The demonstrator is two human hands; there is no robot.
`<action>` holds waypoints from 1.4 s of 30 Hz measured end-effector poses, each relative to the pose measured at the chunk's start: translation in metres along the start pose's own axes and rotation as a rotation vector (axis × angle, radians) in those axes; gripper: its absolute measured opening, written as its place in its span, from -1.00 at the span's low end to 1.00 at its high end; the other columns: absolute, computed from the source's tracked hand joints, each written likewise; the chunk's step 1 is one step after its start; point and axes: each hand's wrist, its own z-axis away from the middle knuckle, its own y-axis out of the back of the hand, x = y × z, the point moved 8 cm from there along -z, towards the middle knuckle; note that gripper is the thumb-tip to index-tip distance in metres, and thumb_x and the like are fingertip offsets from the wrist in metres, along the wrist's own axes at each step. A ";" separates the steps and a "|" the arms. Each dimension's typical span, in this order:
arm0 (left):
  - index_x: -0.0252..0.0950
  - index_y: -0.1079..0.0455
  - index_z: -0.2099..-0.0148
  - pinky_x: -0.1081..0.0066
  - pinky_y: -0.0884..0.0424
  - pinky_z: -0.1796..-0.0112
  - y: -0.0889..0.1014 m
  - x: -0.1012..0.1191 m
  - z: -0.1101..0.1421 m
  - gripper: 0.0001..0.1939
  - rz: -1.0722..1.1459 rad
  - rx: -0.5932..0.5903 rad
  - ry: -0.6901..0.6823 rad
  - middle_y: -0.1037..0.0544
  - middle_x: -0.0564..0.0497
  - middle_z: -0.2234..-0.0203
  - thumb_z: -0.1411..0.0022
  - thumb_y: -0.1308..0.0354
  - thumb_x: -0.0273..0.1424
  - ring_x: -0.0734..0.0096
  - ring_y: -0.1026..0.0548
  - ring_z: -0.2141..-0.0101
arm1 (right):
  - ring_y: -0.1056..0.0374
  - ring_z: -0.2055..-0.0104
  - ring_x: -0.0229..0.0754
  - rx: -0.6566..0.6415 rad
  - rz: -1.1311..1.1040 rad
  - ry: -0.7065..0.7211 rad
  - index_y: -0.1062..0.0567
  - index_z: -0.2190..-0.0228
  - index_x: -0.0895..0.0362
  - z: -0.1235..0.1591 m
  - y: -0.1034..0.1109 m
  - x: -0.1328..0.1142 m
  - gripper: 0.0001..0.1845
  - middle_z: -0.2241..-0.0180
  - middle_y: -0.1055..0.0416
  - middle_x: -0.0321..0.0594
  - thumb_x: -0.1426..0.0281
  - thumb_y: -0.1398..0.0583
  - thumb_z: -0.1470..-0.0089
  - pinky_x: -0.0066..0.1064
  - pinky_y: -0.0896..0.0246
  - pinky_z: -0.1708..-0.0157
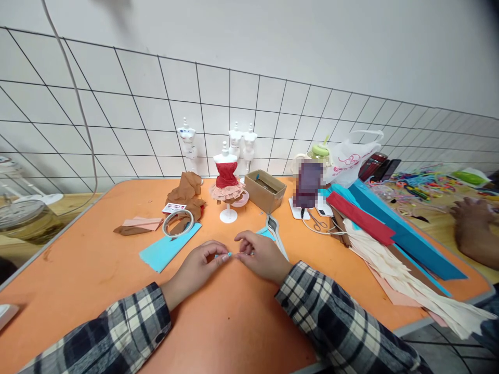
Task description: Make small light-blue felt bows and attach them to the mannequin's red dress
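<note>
The head view shows, on an orange tabletop [202, 324], a flat light-blue sheet of crepe-like material [167, 253] at left, with a pale round tape roll [166, 228] resting partly on it and crumpled brown material [186, 188] just behind. Next, the left hand [205, 258] pinches a tiny bright-blue piece [230, 254] between thumb and forefinger, low over the table at the near middle. Behind it stands a white mannequin in a red-and-pink ruffled dress [226, 175]. The right hand [265, 255] comes close beside the blue piece, its fingers curled; whether they grasp anything, I cannot tell. Beyond it sits an open brown cardboard box [268, 201]; farther right, long cream crepe-like strips [390, 265] lie across the table.
</note>
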 end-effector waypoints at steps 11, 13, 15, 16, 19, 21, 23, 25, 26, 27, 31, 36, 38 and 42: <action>-0.28 -0.42 0.38 0.36 -0.45 0.25 0.005 -0.002 0.001 -0.68 0.187 0.063 0.192 -0.61 -0.03 0.43 -0.11 -0.17 -0.10 0.32 -0.53 0.38 | -0.34 0.23 -0.13 -0.238 0.510 0.050 -0.53 0.34 0.14 0.002 -0.006 0.020 -0.90 0.34 -0.46 -0.17 0.36 -0.25 -0.11 -0.35 -0.10 0.29; -0.28 -0.42 0.39 0.38 -0.45 0.26 0.005 -0.002 0.001 -0.68 0.200 0.071 0.199 -0.61 -0.03 0.44 -0.08 -0.20 -0.09 0.33 -0.53 0.39 | -0.33 0.21 -0.14 -0.250 0.493 0.089 -0.53 0.37 0.12 0.001 -0.013 0.015 -0.91 0.36 -0.47 -0.19 0.36 -0.25 -0.13 -0.34 -0.09 0.25; -0.28 -0.42 0.40 0.39 -0.45 0.27 0.005 -0.002 0.001 -0.67 0.215 0.072 0.206 -0.61 -0.02 0.45 -0.07 -0.21 -0.08 0.34 -0.53 0.39 | -0.33 0.19 -0.13 -0.217 0.472 0.138 -0.53 0.36 0.11 0.001 -0.013 0.006 -0.89 0.36 -0.49 -0.19 0.34 -0.23 -0.16 -0.32 -0.07 0.21; -0.28 -0.42 0.40 0.39 -0.45 0.27 0.005 -0.002 0.002 -0.66 0.223 0.076 0.207 -0.61 -0.02 0.45 -0.07 -0.21 -0.08 0.34 -0.53 0.40 | -0.34 0.20 -0.13 -0.191 0.457 0.152 -0.52 0.33 0.10 0.001 -0.013 0.000 -0.88 0.36 -0.49 -0.20 0.33 -0.20 -0.18 -0.32 -0.06 0.20; -0.28 -0.43 0.38 0.38 -0.45 0.26 0.006 -0.002 0.002 -0.64 0.231 0.076 0.198 -0.61 -0.03 0.44 -0.08 -0.20 -0.05 0.33 -0.54 0.38 | -0.37 0.31 -0.19 -0.108 0.361 0.106 -0.46 0.22 0.10 0.002 -0.007 -0.009 -0.83 0.38 -0.50 -0.22 0.34 -0.08 -0.27 -0.36 -0.08 0.26; -0.29 -0.44 0.37 0.37 -0.45 0.24 0.006 -0.002 0.002 -0.63 0.227 0.078 0.190 -0.61 -0.04 0.43 -0.09 -0.19 -0.05 0.32 -0.54 0.37 | -0.38 0.38 -0.23 -0.072 0.225 0.034 -0.42 0.15 0.10 0.002 -0.004 -0.006 -0.80 0.41 -0.49 -0.26 0.34 -0.03 -0.30 -0.41 -0.10 0.32; -0.29 -0.43 0.37 0.37 -0.45 0.24 0.006 -0.002 0.002 -0.63 0.224 0.084 0.185 -0.61 -0.04 0.44 -0.08 -0.19 -0.05 0.32 -0.53 0.38 | -0.37 0.42 -0.26 -0.036 0.054 -0.039 -0.39 0.13 0.09 0.002 0.000 0.004 -0.78 0.47 -0.46 -0.32 0.33 0.00 -0.30 -0.45 -0.11 0.37; -0.29 -0.43 0.38 0.36 -0.45 0.25 0.006 -0.002 0.002 -0.63 0.223 0.095 0.181 -0.61 -0.04 0.44 -0.08 -0.20 -0.05 0.32 -0.53 0.38 | -0.35 0.44 -0.26 0.034 -0.074 -0.093 -0.39 0.15 0.11 0.000 0.006 0.017 -0.77 0.49 -0.42 -0.33 0.31 -0.01 -0.29 -0.47 -0.13 0.40; -0.29 -0.43 0.38 0.36 -0.45 0.25 0.006 -0.002 0.002 -0.64 0.221 0.099 0.179 -0.61 -0.03 0.45 -0.08 -0.21 -0.05 0.31 -0.53 0.39 | -0.33 0.44 -0.26 0.075 -0.113 -0.114 -0.40 0.17 0.12 -0.001 0.011 0.023 -0.77 0.48 -0.41 -0.32 0.30 -0.02 -0.27 -0.47 -0.13 0.41; -0.29 -0.43 0.38 0.36 -0.45 0.26 0.006 -0.002 0.002 -0.64 0.219 0.101 0.179 -0.61 -0.03 0.45 -0.08 -0.21 -0.06 0.32 -0.53 0.39 | -0.32 0.44 -0.26 0.109 -0.139 -0.132 -0.42 0.18 0.13 -0.002 0.014 0.028 -0.76 0.47 -0.40 -0.31 0.30 -0.02 -0.26 -0.47 -0.13 0.42; -0.29 -0.44 0.36 0.36 -0.46 0.26 0.007 -0.003 0.003 -0.66 0.220 0.115 0.180 -0.61 -0.03 0.44 -0.08 -0.21 -0.08 0.32 -0.53 0.39 | -0.33 0.42 -0.26 0.035 -0.162 -0.129 -0.40 0.04 0.11 -0.001 0.007 0.026 -0.67 0.48 -0.40 -0.31 0.30 0.04 -0.29 -0.47 -0.15 0.37; -0.28 -0.43 0.33 0.35 -0.48 0.26 0.010 -0.002 0.003 -0.66 0.242 0.152 0.166 -0.62 -0.03 0.42 -0.09 -0.21 -0.08 0.30 -0.55 0.37 | -0.35 0.34 -0.23 -0.102 0.003 -0.059 -0.40 0.23 0.09 0.009 -0.018 0.000 -0.68 0.38 -0.44 -0.27 0.24 0.08 -0.33 -0.45 -0.09 0.34; -0.29 -0.43 0.33 0.34 -0.48 0.25 0.010 -0.002 0.003 -0.67 0.254 0.154 0.158 -0.62 -0.03 0.43 -0.09 -0.21 -0.09 0.30 -0.55 0.37 | -0.33 0.36 -0.23 -0.133 0.016 -0.043 -0.36 0.28 0.10 0.011 -0.025 -0.005 -0.64 0.41 -0.42 -0.28 0.23 0.14 -0.36 -0.46 -0.07 0.37; -0.29 -0.43 0.32 0.35 -0.48 0.24 0.007 -0.004 0.004 -0.70 0.271 0.141 0.163 -0.61 -0.03 0.43 -0.11 -0.20 -0.13 0.31 -0.56 0.36 | -0.30 0.42 -0.24 -0.177 0.097 -0.047 -0.32 0.27 0.10 0.011 -0.029 -0.005 -0.65 0.45 -0.39 -0.28 0.22 0.15 -0.36 -0.47 0.02 0.43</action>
